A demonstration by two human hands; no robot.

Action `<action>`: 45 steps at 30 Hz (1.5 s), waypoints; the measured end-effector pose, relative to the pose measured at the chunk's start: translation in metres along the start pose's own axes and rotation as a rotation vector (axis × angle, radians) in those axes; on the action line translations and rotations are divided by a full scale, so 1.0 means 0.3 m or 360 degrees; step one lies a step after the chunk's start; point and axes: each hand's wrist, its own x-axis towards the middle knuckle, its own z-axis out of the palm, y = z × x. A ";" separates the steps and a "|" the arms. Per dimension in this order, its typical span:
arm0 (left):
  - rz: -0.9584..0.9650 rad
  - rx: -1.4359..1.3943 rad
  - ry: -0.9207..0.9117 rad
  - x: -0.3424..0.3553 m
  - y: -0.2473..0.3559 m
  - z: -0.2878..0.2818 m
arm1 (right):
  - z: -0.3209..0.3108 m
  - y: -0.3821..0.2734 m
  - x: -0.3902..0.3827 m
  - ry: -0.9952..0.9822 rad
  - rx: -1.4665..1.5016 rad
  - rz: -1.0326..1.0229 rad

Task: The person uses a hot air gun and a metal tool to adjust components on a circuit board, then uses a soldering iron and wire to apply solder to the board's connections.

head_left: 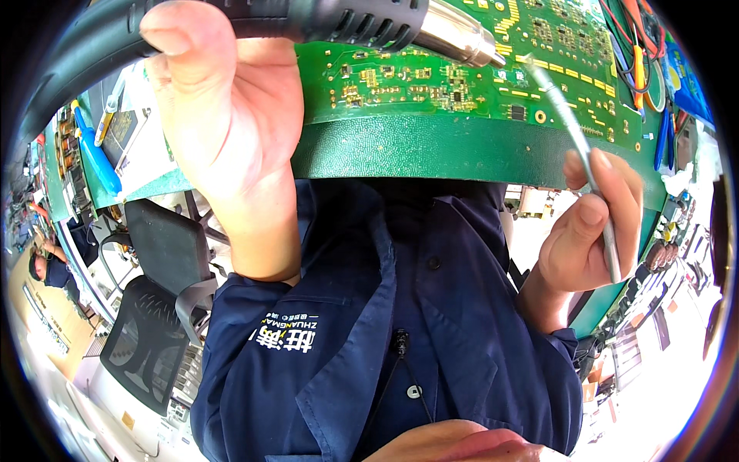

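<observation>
My left hand (231,115) is wrapped round the black handle of a hot air gun (350,19), thumb across it and the other fingers mostly hidden. Its metal nozzle (462,37) points right and down, close over a green circuit board (431,81) with many small gold and black parts. Between the thumb and fingers of my right hand (596,219) is a slim silver pair of tweezers (568,115). The tips of the tweezers reach the board's surface just right of the nozzle; whether they grip a part I cannot tell.
The board lies on a green-topped bench (385,150). A blue-handled tool (96,158) rests at the left. Coloured cables, an orange-handled tool (638,73) and blue-handled pliers (663,138) crowd the right side. Black office chairs (165,239) stand at the left, with another person (54,269) farther off.
</observation>
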 end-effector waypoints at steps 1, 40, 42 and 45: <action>-0.0004 -0.0059 0.0040 -0.002 -0.001 0.012 | -0.001 -0.002 0.001 -0.0010 0.0003 0.0008; 0.0043 0.0310 0.0107 0.059 0.164 0.247 | -0.328 0.155 -0.043 0.0583 -0.0239 0.0510; 0.0089 0.0434 0.0110 0.056 0.193 0.262 | -0.337 0.159 -0.063 0.0725 -0.0308 0.0460; 0.0111 0.0462 0.0120 0.054 0.229 0.263 | -0.377 0.177 -0.102 0.0806 -0.0306 0.0479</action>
